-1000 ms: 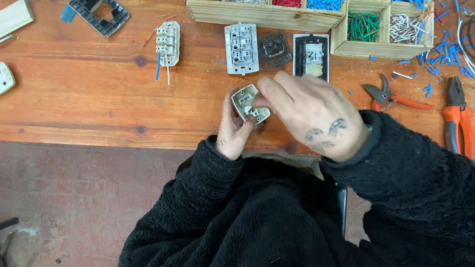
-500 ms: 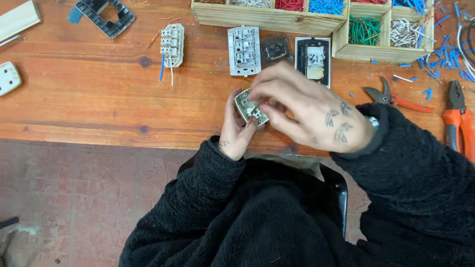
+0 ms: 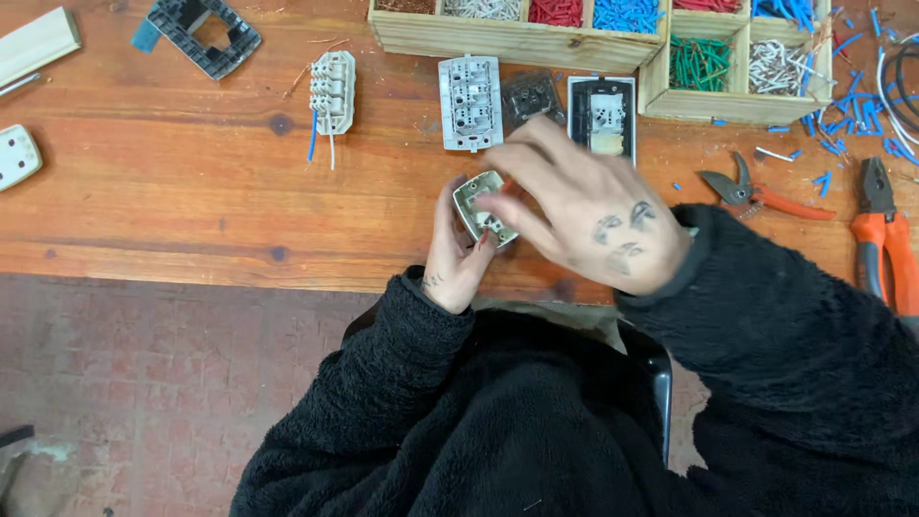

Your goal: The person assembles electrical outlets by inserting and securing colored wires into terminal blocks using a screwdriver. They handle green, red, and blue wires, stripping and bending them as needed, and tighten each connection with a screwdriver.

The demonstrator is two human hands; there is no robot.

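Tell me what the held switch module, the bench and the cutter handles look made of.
Switch module: likely moulded plastic, pale grey, matte, with small metal contacts.
Bench: wood, glossy varnish; grain and knots show.
Cutter handles: orange, probably rubbery plastic sleeves over dark steel.

The tabletop (image 3: 191, 191) is varnished wood, warm orange-brown with dark knots and a slight sheen. The small switch module (image 3: 483, 206) held in the left hand (image 3: 455, 258) looks like matt grey-white plastic, a bit grubby. The right hand (image 3: 584, 215) comes out of a fuzzy black fleece sleeve (image 3: 795, 316), soft and totally matt. The compartment box (image 3: 517, 40) is raw pale wood, unfinished looking. The cutters (image 3: 756, 191) and pliers (image 3: 885, 239) have dull dark metal heads and smooth orange plastic handles. The terminal block (image 3: 332, 91) is cream plastic. The floor (image 3: 144, 383) is rough reddish brick.
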